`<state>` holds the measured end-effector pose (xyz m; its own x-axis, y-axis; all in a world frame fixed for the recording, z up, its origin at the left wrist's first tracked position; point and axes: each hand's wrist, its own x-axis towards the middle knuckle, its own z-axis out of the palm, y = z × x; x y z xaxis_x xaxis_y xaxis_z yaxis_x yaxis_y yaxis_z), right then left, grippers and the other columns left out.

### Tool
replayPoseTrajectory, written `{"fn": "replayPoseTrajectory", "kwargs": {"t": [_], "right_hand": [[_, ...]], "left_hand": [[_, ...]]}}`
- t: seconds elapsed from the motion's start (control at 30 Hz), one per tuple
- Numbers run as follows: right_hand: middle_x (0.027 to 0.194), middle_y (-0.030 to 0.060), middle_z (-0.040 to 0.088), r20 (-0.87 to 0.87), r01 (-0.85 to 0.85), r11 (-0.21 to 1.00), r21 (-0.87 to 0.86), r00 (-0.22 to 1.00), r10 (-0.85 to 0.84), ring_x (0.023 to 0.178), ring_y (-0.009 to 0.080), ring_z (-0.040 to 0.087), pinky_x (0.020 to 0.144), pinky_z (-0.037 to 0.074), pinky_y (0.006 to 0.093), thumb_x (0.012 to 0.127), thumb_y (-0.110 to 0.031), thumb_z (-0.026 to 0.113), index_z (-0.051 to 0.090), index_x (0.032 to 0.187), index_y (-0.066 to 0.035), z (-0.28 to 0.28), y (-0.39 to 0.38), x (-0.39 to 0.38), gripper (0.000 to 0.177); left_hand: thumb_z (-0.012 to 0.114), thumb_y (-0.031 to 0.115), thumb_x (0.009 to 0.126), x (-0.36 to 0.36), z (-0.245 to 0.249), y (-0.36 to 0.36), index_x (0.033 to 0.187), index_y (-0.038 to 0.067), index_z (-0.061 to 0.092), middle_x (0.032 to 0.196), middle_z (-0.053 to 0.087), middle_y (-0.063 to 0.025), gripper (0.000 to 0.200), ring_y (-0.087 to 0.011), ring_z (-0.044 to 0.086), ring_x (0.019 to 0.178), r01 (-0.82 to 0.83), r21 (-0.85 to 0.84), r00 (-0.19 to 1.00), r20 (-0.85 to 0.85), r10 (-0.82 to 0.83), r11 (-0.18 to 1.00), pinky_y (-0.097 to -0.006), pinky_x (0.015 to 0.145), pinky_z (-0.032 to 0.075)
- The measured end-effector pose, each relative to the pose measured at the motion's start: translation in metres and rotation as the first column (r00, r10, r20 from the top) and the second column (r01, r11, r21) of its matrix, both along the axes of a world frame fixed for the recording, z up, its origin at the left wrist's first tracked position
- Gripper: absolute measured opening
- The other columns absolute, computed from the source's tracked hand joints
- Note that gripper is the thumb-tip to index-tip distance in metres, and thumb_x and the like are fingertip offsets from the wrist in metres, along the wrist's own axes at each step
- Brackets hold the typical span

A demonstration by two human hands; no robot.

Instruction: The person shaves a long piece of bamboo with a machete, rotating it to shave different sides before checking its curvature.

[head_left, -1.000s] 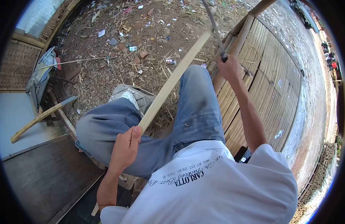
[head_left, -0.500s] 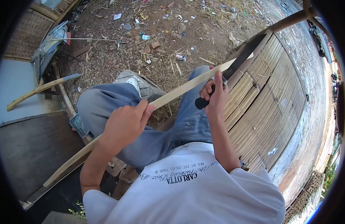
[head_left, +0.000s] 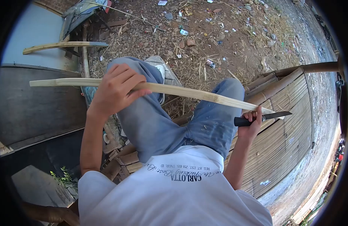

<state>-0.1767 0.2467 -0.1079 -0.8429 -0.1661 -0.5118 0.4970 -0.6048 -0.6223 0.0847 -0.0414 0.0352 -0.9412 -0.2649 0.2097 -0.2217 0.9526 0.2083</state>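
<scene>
A long pale bamboo strip (head_left: 181, 91) lies crosswise above my lap, slightly bowed and sloping down to the right. My left hand (head_left: 117, 90) is wrapped over its left part, near my knee. In my right hand (head_left: 252, 123) is a knife with a black handle (head_left: 241, 121), and its dark blade (head_left: 277, 115) points right. The fingers of that hand also reach up to the strip's right end, which passes just above the handle. Whether they pinch the strip is hard to make out. The blade lies close beside the strip's tip.
On my right is a bamboo slat platform (head_left: 283, 135) with a pole along its edge. Another curved strip (head_left: 64, 45) rests at the upper left near a dark board (head_left: 38, 105). Litter and dry scraps cover the dirt ground (head_left: 196, 52) in front of me.
The strip has swung from a steep diagonal to nearly level, its left end rising. My left hand has moved up, my right hand down and right, and the blade has turned from upward to rightward.
</scene>
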Motion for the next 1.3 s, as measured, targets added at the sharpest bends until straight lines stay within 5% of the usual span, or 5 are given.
{"fn": "replayPoseTrajectory", "kwargs": {"t": [0.17, 0.3, 0.37, 0.6, 1.3], "right_hand": [[0.072, -0.0025, 0.045, 0.088, -0.056, 0.997, 0.057, 0.995, 0.051, 0.053, 0.0040, 0.039, 0.053, 0.038, 0.0187, 0.094, -0.022, 0.065, 0.051, 0.103, -0.008, -0.007, 0.010, -0.007, 0.022], [0.070, -0.0019, 0.041, 0.115, -0.045, 0.998, 0.052, 0.993, 0.039, 0.054, 0.0048, 0.039, 0.052, 0.039, 0.0189, 0.096, -0.021, 0.062, 0.046, 0.105, -0.005, -0.040, 0.022, -0.018, 0.024], [0.069, -0.0017, 0.040, 0.131, -0.092, 0.995, 0.037, 0.988, 0.087, 0.054, 0.0050, 0.039, 0.051, 0.040, 0.0186, 0.096, -0.021, 0.061, 0.045, 0.103, -0.005, -0.040, 0.017, -0.016, 0.023], [0.063, -0.0028, 0.038, 0.199, -0.121, 0.990, 0.072, 0.974, 0.104, 0.055, 0.0057, 0.042, 0.050, 0.041, 0.0188, 0.094, -0.020, 0.064, 0.047, 0.096, -0.006, -0.055, 0.014, -0.027, 0.021], [0.063, -0.0052, 0.041, 0.234, -0.005, 0.933, 0.359, 0.969, -0.085, 0.056, 0.0054, 0.049, 0.052, 0.042, 0.0241, 0.093, -0.028, 0.063, 0.049, 0.097, -0.012, -0.088, 0.106, -0.071, 0.021]], "left_hand": [[0.072, 0.024, 0.085, 0.066, -0.003, -0.018, 0.099, 0.008, 0.066, 0.103, 0.060, -0.0054, 0.022, -0.0289, 0.055, 0.101, -0.403, -0.452, 0.903, -0.337, 0.266, 0.796, -0.0444, 0.095, 0.039], [0.065, 0.025, 0.094, 0.115, -0.027, -0.007, 0.130, 0.003, 0.049, 0.132, 0.047, -0.0138, 0.045, -0.0245, 0.049, 0.120, -0.918, 0.135, 0.157, -0.739, 0.656, 0.372, -0.0416, 0.102, 0.041], [0.063, 0.022, 0.095, 0.128, -0.040, -0.002, 0.132, -0.003, 0.045, 0.132, 0.048, -0.0164, 0.048, -0.0250, 0.048, 0.124, -0.125, 0.898, -0.154, -0.437, 0.886, 0.421, -0.0426, 0.104, 0.041], [0.057, 0.016, 0.098, 0.089, -0.025, 0.021, 0.127, -0.007, 0.049, 0.114, 0.065, -0.0195, 0.038, -0.0248, 0.066, 0.102, 0.047, 0.940, 0.288, -0.336, 0.897, 0.337, -0.0369, 0.089, 0.056], [0.062, 0.018, 0.095, 0.020, -0.023, -0.020, 0.128, -0.002, 0.054, 0.106, 0.067, -0.0142, 0.039, -0.0258, 0.068, 0.098, 0.465, 0.790, 0.248, -0.549, 0.798, 0.399, -0.0371, 0.087, 0.058]]}}
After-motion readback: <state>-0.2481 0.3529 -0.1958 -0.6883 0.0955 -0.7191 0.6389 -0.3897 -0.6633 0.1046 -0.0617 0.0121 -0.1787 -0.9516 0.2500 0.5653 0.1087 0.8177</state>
